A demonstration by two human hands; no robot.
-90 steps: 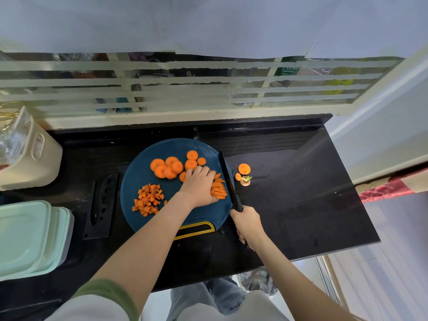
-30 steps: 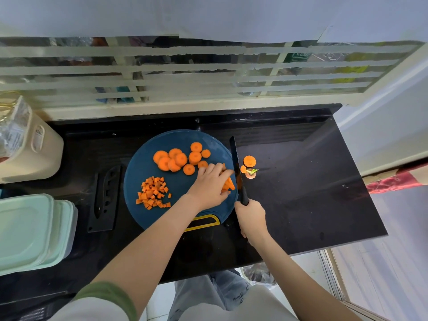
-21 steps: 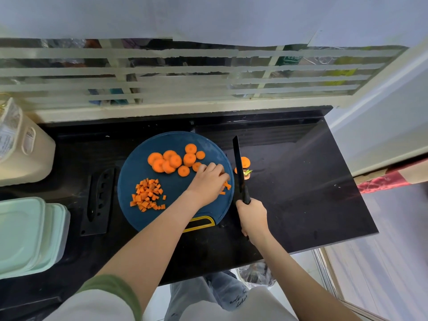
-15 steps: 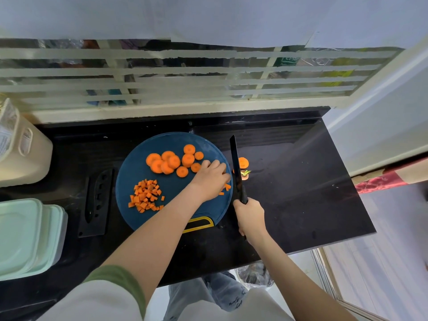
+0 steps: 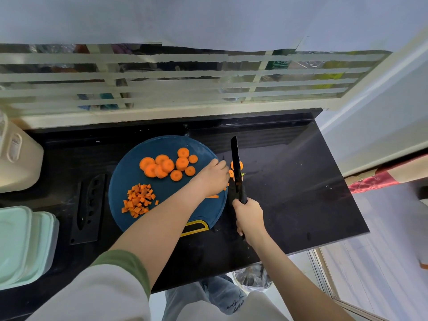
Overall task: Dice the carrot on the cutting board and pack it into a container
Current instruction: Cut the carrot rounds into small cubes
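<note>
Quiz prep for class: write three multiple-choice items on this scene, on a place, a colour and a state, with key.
1. Where is the diced carrot pile?
A) near-left on the cutting board
B) on the window sill
C) on the floor
2. What colour is the cutting board?
A) white
B) dark blue
C) red
3. What is the right hand doing?
A) hanging empty
B) gripping the knife handle
C) pressing a lid
Key: 1 A, the cubes lie on the board's left; 2 B, its bare surface shows it; 3 B, it wraps the black handle.
</note>
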